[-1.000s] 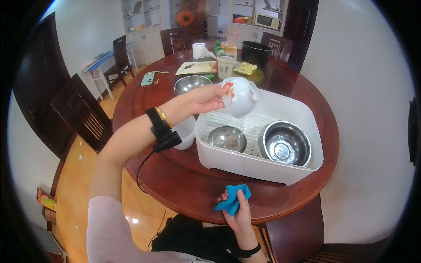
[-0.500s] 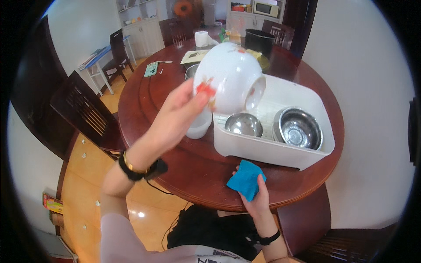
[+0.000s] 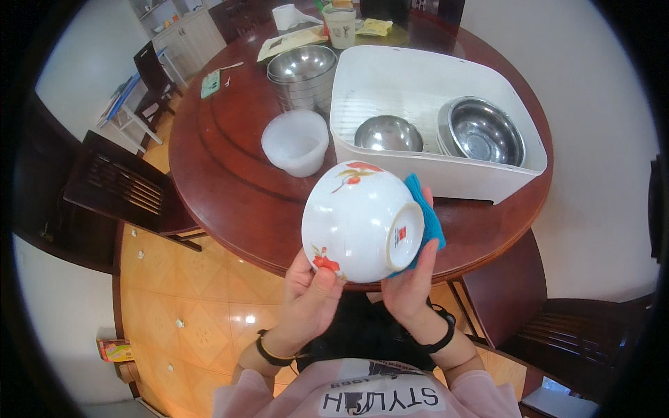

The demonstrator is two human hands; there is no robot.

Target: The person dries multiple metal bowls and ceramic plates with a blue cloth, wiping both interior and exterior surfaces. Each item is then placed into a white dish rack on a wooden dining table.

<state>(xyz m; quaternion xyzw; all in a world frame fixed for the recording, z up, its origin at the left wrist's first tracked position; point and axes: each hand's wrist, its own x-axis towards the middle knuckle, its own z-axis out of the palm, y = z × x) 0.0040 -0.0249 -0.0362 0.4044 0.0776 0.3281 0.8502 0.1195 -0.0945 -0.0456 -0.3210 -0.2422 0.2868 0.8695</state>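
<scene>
A white bowl with red flowers point(image 3: 355, 226) is tilted on its side in front of me, its base ring turned toward the right. My left hand point(image 3: 311, 298) grips its rim at the lower left, thumb on the painted flower. On the other side, my right hand point(image 3: 412, 279) holds a folded blue cloth point(image 3: 430, 221) against the bowl near its base; some of those fingers are hidden behind cloth and bowl. Just beyond the bowl stands a white dish rack tub point(image 3: 446, 174), holding a steel bowl point(image 3: 389, 134) and a stack of bowls with a steel one on top point(image 3: 486, 132).
Left of the tub are translucent plastic tubs point(image 3: 296, 143) and stacked steel bowls point(image 3: 302, 76). A phone point(image 3: 210, 84), paper roll point(image 3: 287, 17) and cup point(image 3: 341, 28) lie farther back on the round wooden table point(image 3: 223, 167). Chairs point(image 3: 132, 184) stand around it.
My left hand has brought the white bowl down and nearer, from above the tub to in front of me. My right hand has raised the blue cloth to the bowl. The view has tilted downward.
</scene>
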